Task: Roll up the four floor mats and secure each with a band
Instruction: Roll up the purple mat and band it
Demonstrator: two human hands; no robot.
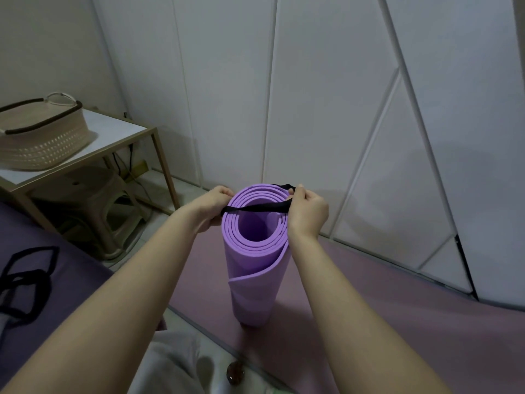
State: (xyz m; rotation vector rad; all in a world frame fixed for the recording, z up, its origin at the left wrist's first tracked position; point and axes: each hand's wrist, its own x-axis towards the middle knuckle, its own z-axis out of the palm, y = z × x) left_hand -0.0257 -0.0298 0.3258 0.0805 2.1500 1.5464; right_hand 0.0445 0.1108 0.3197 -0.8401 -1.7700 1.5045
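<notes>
A rolled purple mat [255, 265] stands upright on a flat pink mat [383, 322] on the floor. A black band [255, 209] is stretched across the open top of the roll. My left hand [211, 210] pinches the band's left end against the roll's rim. My right hand [305, 209] grips the band's right end at the far right rim. A dark purple mat [71, 268] lies flat at the left, with several loose black bands [28, 282] on it.
A small table [119, 135] with a woven basket [39, 135] stands at the left, a plastic stool [93, 206] under it. White panelled wardrobe doors [369, 123] close off the back and right. Tiled floor shows between the mats.
</notes>
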